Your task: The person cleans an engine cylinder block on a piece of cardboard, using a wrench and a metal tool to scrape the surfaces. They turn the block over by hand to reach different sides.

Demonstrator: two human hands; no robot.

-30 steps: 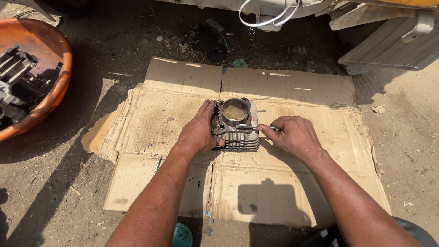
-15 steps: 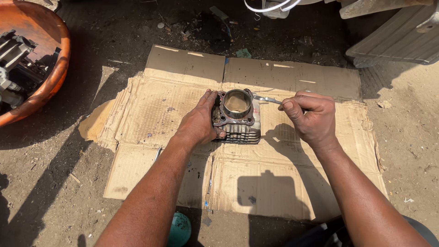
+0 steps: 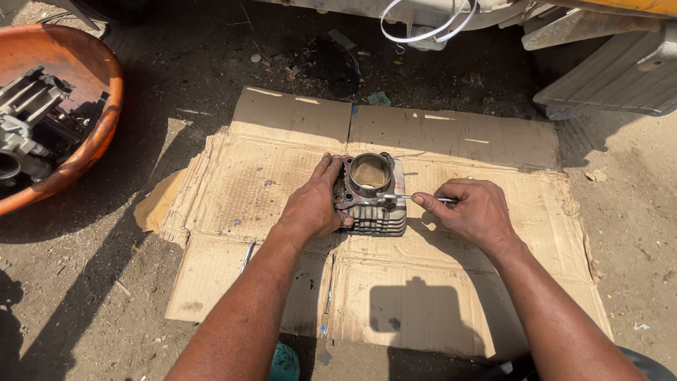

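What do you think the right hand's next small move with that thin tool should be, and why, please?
Probably draw the thin metal tool along the top face of the engine cylinder. The right hand holds its tip at the near rim of the bore, and the left hand braces the cylinder's side on the cardboard, so it looks steady enough for a short stroke.

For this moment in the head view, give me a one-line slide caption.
Left hand steadies a finned engine cylinder on flattened cardboard while the right hand holds a thin metal tool against its top face.
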